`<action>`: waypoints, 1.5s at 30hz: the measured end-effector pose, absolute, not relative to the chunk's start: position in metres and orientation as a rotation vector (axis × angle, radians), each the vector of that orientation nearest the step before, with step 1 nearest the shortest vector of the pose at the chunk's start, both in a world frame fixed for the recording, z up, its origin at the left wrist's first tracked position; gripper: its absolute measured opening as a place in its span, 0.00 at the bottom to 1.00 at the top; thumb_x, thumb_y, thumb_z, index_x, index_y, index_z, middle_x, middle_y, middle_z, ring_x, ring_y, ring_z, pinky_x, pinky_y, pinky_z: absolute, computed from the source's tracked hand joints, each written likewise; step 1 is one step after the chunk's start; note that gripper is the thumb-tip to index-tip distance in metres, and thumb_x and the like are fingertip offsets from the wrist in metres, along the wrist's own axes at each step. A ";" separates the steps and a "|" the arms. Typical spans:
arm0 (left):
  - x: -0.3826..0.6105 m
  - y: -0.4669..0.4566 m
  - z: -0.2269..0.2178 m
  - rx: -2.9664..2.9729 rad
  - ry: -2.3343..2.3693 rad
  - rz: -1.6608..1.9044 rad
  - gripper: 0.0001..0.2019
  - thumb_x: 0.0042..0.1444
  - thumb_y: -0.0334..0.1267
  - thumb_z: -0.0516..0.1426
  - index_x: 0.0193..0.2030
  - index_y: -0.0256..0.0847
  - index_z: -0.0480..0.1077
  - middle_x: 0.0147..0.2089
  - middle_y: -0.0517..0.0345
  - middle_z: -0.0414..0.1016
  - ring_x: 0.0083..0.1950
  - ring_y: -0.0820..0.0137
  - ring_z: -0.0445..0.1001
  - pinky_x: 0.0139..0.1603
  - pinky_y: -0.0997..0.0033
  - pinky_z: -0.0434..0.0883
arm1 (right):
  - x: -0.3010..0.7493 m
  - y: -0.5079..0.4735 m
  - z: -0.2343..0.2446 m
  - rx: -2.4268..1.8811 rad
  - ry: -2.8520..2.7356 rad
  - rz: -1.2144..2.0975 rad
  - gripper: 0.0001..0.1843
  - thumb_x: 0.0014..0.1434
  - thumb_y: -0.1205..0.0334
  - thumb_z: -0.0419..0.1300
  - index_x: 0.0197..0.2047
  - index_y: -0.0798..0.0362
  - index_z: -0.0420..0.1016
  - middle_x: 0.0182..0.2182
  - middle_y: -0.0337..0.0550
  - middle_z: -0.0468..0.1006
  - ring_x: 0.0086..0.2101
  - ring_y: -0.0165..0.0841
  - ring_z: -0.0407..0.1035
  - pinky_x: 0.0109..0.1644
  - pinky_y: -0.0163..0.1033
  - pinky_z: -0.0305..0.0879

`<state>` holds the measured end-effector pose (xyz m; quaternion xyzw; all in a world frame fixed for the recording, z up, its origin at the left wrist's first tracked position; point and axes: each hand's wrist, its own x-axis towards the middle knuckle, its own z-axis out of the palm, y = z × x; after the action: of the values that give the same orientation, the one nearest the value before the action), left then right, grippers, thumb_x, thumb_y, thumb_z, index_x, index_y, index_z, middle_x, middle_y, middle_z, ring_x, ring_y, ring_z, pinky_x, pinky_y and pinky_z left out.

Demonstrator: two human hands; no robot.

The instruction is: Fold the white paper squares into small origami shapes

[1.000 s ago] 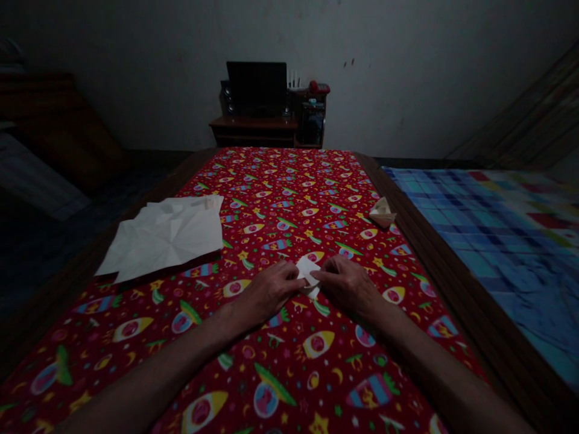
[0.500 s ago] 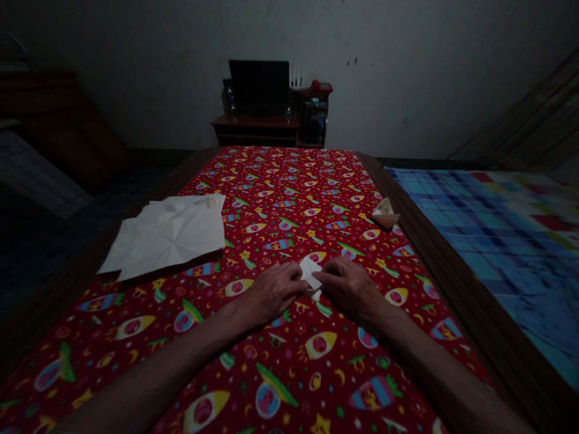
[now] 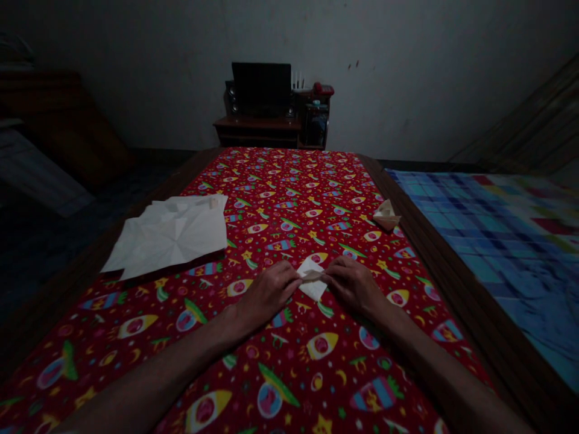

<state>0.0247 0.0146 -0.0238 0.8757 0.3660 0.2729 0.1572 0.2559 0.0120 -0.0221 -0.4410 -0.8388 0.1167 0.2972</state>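
A small folded piece of white paper (image 3: 313,288) lies on the red patterned cloth between my hands, roughly diamond-shaped with a raised flap across its middle. My left hand (image 3: 274,284) pinches the paper's left corner between thumb and fingers. On the opposite side, my right hand (image 3: 350,280) has its thumb and fingertips closed on the right corner. To the left rests a stack of creased white sheets (image 3: 176,232). A small folded paper piece (image 3: 386,215), brownish and pale, sits near the cloth's right edge.
The red cloth (image 3: 289,199) with rocket prints covers a long table with dark brown edges. Beyond it stand a desk with a black monitor (image 3: 262,88), speakers and a red telephone (image 3: 323,89). On the right spreads a blue checked sheet (image 3: 474,241).
The small paper's lower part now shows, spread as a diamond with a flap raised across it. My fingers have drawn apart to its left and right corners.
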 end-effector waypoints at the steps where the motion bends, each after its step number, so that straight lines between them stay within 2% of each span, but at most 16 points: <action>1: 0.025 0.015 -0.025 2.480 1.075 0.795 0.07 0.63 0.35 0.51 0.37 0.37 0.68 0.37 0.57 0.68 0.39 0.72 0.69 0.40 0.74 0.67 | 0.256 0.013 -0.021 -1.220 -2.199 0.362 0.11 0.61 0.59 0.55 0.31 0.53 0.75 0.28 0.43 0.73 0.31 0.31 0.66 0.33 0.35 0.61; 6: 0.027 0.017 -0.026 2.458 1.223 0.766 0.08 0.63 0.36 0.51 0.34 0.38 0.66 0.35 0.59 0.66 0.37 0.72 0.68 0.38 0.73 0.65 | 0.250 0.012 -0.017 -1.439 -2.092 0.443 0.09 0.59 0.59 0.56 0.30 0.52 0.75 0.28 0.42 0.74 0.30 0.32 0.67 0.33 0.36 0.60; 12: 0.032 0.015 -0.023 2.588 1.441 0.644 0.09 0.64 0.37 0.49 0.34 0.39 0.65 0.35 0.57 0.68 0.37 0.70 0.68 0.39 0.70 0.65 | 0.242 0.008 -0.017 -1.541 -2.151 0.235 0.12 0.62 0.61 0.52 0.28 0.53 0.70 0.27 0.42 0.70 0.29 0.32 0.63 0.33 0.36 0.55; 18: 0.036 0.016 -0.025 2.740 1.590 0.541 0.11 0.65 0.38 0.46 0.37 0.39 0.66 0.38 0.54 0.69 0.40 0.67 0.69 0.43 0.67 0.64 | 0.242 0.008 -0.024 -1.524 -2.267 0.015 0.12 0.63 0.60 0.49 0.29 0.54 0.66 0.29 0.44 0.68 0.30 0.34 0.59 0.35 0.37 0.54; 25: 0.035 0.016 -0.035 2.829 1.612 0.516 0.10 0.65 0.39 0.46 0.41 0.39 0.66 0.41 0.50 0.70 0.43 0.65 0.69 0.47 0.64 0.63 | 0.241 0.009 -0.026 -1.504 -2.337 -0.042 0.11 0.63 0.63 0.47 0.30 0.53 0.64 0.29 0.45 0.67 0.30 0.34 0.58 0.35 0.38 0.54; 29: 0.038 0.016 -0.022 2.826 1.615 0.527 0.09 0.64 0.38 0.47 0.41 0.38 0.66 0.40 0.50 0.70 0.43 0.62 0.68 0.46 0.61 0.64 | 0.240 0.009 -0.024 -1.470 -2.347 -0.079 0.10 0.62 0.66 0.46 0.30 0.52 0.64 0.28 0.46 0.67 0.30 0.35 0.58 0.34 0.39 0.53; 31: 0.040 0.017 -0.013 2.853 1.528 0.555 0.08 0.63 0.36 0.48 0.44 0.39 0.66 0.43 0.50 0.70 0.46 0.61 0.68 0.47 0.59 0.65 | 0.240 0.009 -0.023 -1.453 -2.340 -0.082 0.10 0.62 0.66 0.47 0.30 0.52 0.64 0.28 0.45 0.67 0.30 0.35 0.58 0.34 0.39 0.53; 34: 0.042 0.016 -0.006 2.978 1.141 0.565 0.10 0.62 0.33 0.50 0.50 0.41 0.65 0.50 0.52 0.69 0.53 0.62 0.66 0.52 0.60 0.65 | 0.240 0.010 -0.025 -1.431 -2.327 -0.073 0.09 0.61 0.67 0.47 0.30 0.52 0.64 0.28 0.45 0.67 0.30 0.34 0.58 0.34 0.38 0.54; 37: 0.041 0.012 -0.009 3.027 0.834 0.476 0.14 0.62 0.29 0.48 0.54 0.36 0.64 0.55 0.50 0.69 0.57 0.64 0.65 0.58 0.65 0.64 | 0.241 0.011 -0.030 -1.436 -2.330 -0.112 0.09 0.61 0.67 0.48 0.30 0.52 0.64 0.28 0.45 0.67 0.30 0.34 0.59 0.34 0.38 0.55; 39: 0.037 0.006 -0.014 3.011 0.808 0.413 0.18 0.61 0.25 0.46 0.58 0.33 0.60 0.59 0.47 0.66 0.61 0.64 0.63 0.60 0.65 0.63 | 0.241 0.013 -0.031 -1.457 -2.334 -0.154 0.09 0.61 0.66 0.48 0.31 0.52 0.65 0.28 0.45 0.68 0.31 0.35 0.60 0.34 0.38 0.56; 41: 0.033 0.001 -0.017 2.967 0.816 0.373 0.23 0.60 0.23 0.45 0.63 0.34 0.55 0.64 0.46 0.60 0.65 0.64 0.57 0.64 0.62 0.60 | 0.241 0.013 -0.031 -1.481 -2.333 -0.159 0.09 0.62 0.65 0.49 0.31 0.53 0.66 0.29 0.45 0.69 0.31 0.35 0.61 0.35 0.38 0.57; 45: 0.029 -0.006 -0.017 2.898 0.803 0.363 0.27 0.60 0.27 0.45 0.67 0.35 0.46 0.68 0.46 0.52 0.69 0.64 0.48 0.67 0.57 0.54 | 0.239 0.007 -0.025 -1.513 -2.255 -0.118 0.10 0.62 0.63 0.50 0.32 0.54 0.69 0.30 0.48 0.72 0.32 0.36 0.65 0.36 0.40 0.62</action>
<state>0.0289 -0.0064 -0.0167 0.9552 0.2647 0.1196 0.0560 0.2387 0.0068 -0.0251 -0.5443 -0.8111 -0.0423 0.2100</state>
